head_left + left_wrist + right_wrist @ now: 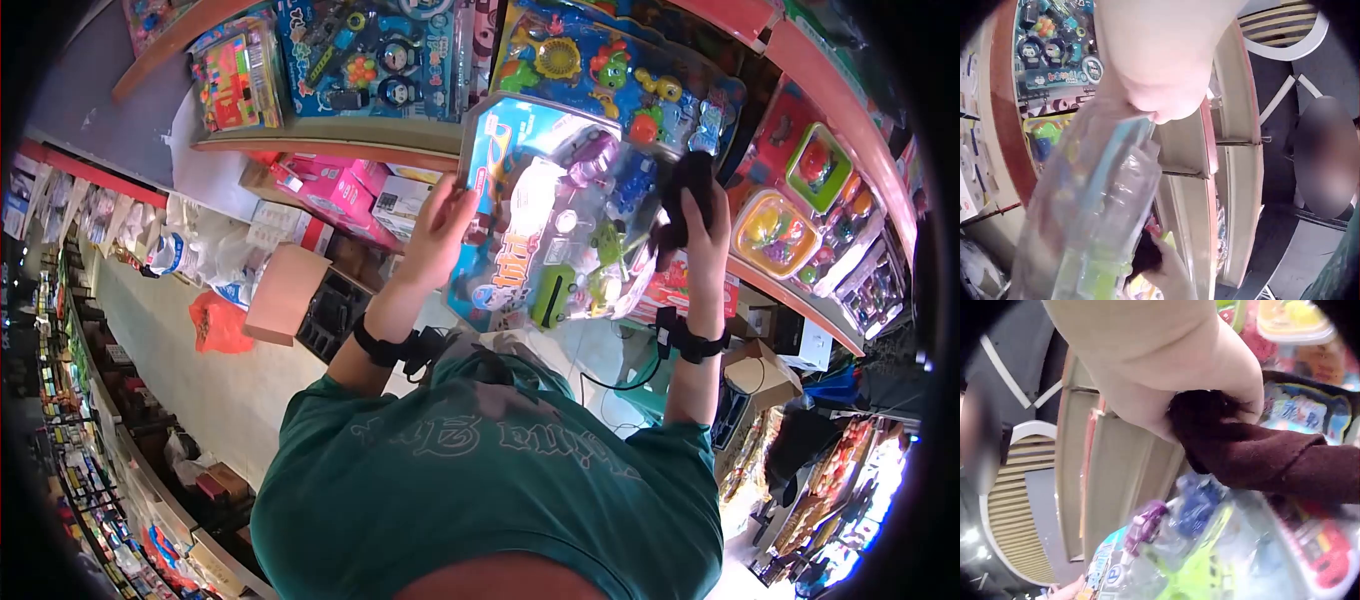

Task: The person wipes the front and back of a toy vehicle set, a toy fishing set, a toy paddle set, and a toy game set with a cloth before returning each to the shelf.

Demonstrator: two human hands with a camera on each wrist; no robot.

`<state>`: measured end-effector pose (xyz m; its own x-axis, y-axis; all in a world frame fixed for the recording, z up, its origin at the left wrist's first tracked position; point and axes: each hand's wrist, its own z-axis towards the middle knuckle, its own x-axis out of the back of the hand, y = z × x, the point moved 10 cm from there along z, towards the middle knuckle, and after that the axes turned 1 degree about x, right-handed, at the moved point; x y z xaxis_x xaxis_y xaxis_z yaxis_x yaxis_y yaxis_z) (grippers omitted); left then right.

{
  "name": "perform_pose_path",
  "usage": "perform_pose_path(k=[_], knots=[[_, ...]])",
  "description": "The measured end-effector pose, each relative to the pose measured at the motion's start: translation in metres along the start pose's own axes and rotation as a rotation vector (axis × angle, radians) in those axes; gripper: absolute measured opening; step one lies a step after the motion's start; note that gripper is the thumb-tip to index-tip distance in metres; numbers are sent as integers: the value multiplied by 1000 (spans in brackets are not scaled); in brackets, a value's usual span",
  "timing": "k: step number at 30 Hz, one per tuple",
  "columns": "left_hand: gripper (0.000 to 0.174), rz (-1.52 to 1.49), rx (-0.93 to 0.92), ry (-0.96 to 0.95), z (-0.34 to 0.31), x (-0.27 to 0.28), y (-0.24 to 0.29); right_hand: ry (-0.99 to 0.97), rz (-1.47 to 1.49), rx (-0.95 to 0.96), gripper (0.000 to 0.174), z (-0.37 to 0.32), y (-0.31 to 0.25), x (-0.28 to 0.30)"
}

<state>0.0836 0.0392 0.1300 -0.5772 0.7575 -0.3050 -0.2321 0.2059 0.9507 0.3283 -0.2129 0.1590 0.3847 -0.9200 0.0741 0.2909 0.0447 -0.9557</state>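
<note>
A blister-packed toy set (560,230) with small purple, blue and green vehicles is held up in front of the shelves. The left hand (445,230) grips its left edge; in the left wrist view that hand (1160,69) is at the clear plastic pack (1104,200). At the pack's right side the right hand (705,225) holds a dark cloth (688,195). The right wrist view shows the hand (1172,369) with its fingers curled round the dark maroon cloth (1272,459), which lies across the pack's edge beside the purple and blue toys (1197,503).
Behind the pack, shelves carry other toy packs (375,60) and a blue sea-animal set (620,70). Toy fruit packs (790,210) stand on the right. An open cardboard box (287,293) and a red bag (218,322) are on the floor at left.
</note>
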Motion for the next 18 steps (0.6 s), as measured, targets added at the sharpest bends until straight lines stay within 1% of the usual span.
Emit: perform_pose_path(k=[1,2,3,4,6,7,9,10,12,13,14,17,18], knots=[[21,7,9,-11,-4,-2,1,-31,-103,55,36,-1,-19,-15],[21,14,16,-24,-7,-3,0,-65,-156,161,36,-2,-33,-31],[20,166,-55,-22,-10,-2,6,-80,-272,264,35,-5,-51,-48],[21,213,-65,-22,-13,-5,9,-97,-388,367,35,-10,-73,-65],[22,308,-90,-17,-19,-11,19,-119,-501,451,35,-21,-109,-91],[23,283,-99,2,-21,-13,24,-139,-458,513,33,-22,-123,-102],[25,237,-118,40,-25,-16,30,-199,-472,579,31,-27,-135,-120],[26,284,-127,20,-27,-18,31,-228,-479,612,30,-31,-141,-130],[28,379,-145,-24,-30,-19,32,-279,-372,678,30,-44,-151,-151],[28,351,-122,-13,-29,-15,26,-328,-352,694,32,-52,-158,-161],[28,312,-116,-3,-31,-15,26,-377,-333,707,34,-58,-164,-167],[27,187,-84,14,-37,-20,31,-417,-349,786,38,-69,-173,-168],[27,187,-97,16,-39,-19,32,-401,-391,783,38,-69,-171,-166]])
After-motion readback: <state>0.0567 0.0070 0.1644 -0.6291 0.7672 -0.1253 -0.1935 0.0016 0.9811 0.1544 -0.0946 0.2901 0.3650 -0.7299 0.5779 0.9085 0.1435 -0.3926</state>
